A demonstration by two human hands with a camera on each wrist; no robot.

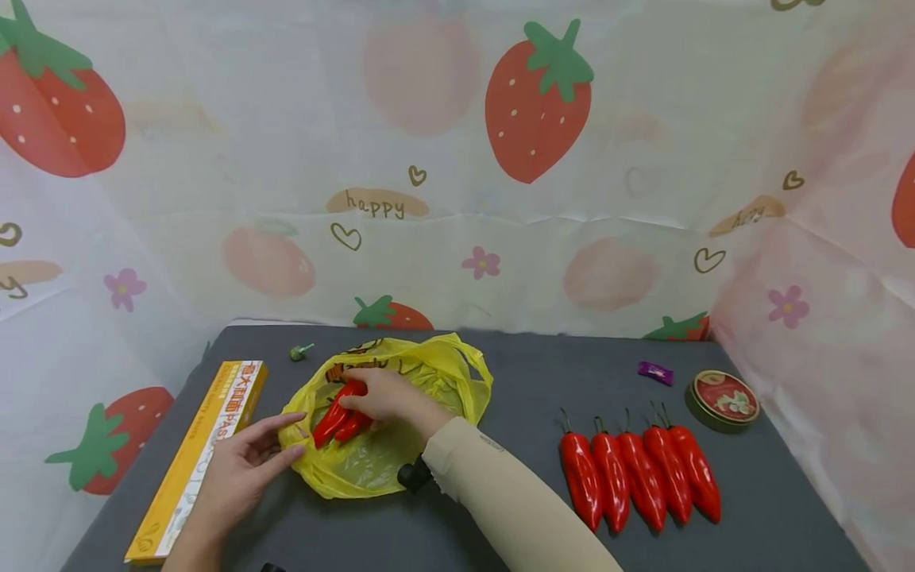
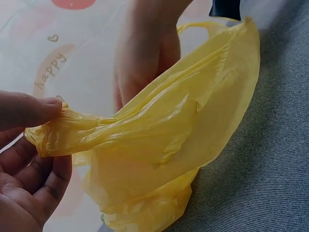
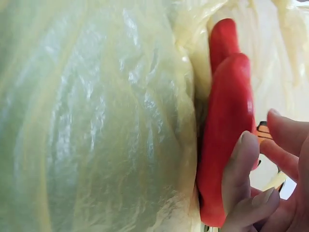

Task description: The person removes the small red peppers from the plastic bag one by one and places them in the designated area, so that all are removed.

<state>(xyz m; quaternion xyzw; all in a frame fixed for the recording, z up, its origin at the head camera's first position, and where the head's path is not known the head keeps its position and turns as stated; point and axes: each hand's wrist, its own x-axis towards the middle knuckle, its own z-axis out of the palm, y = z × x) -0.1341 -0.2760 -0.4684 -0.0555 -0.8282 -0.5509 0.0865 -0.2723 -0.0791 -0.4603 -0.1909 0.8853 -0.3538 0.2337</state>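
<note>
A yellow plastic bag (image 1: 386,477) lies with its mouth spread wide, left of the middle of the table. My left hand (image 1: 239,469) pinches the near-left part of its rim; the left wrist view shows the gathered plastic (image 2: 53,133) between thumb and fingers. Reaching inside the bag is my right hand (image 1: 389,397), beside red chili peppers (image 1: 331,421). In the right wrist view, at least two peppers (image 3: 227,111) rest against the plastic. Loosely bent, spread fingers (image 3: 241,154) are right at the side of the nearer one, not wrapped round it.
Several red chili peppers (image 1: 646,477) lie in a row on the dark table (image 1: 529,381) at the right. Behind them are a small purple packet (image 1: 655,372) and a round tin (image 1: 723,401). On the left lie a yellow pasta box (image 1: 196,453) and a small green object (image 1: 299,353).
</note>
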